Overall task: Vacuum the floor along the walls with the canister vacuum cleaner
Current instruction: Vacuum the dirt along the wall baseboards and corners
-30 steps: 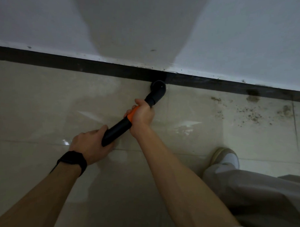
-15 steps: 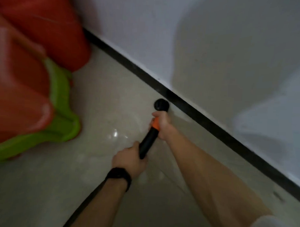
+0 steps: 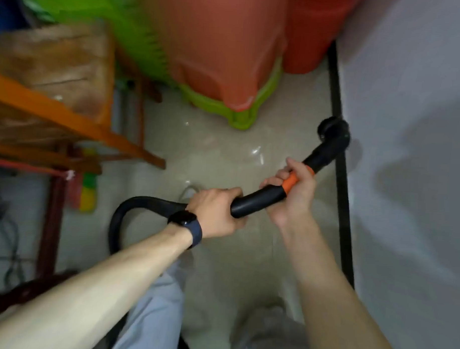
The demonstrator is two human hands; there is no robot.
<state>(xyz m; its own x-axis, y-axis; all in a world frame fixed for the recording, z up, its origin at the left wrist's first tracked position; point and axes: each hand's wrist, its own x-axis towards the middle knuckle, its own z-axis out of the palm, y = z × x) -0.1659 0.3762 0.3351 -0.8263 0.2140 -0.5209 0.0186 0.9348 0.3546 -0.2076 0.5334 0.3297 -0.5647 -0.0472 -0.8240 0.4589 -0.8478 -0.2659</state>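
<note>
Both our left hand (image 3: 217, 213) and right hand (image 3: 297, 196) wrap fingers (image 3: 274, 179) round the wand (image 3: 259, 201); we should keep its nozzle (image 3: 334, 133) hugging the baseboard (image 3: 341, 183).

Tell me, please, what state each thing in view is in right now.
left hand, gripping the wand's rear end.
right hand, gripping the wand at its orange band.
wand, held low, angled toward the wall.
nozzle, at the black baseboard; floor contact unclear.
hose, looped behind the left hand.
red plastic item, sitting over a green one.
</note>
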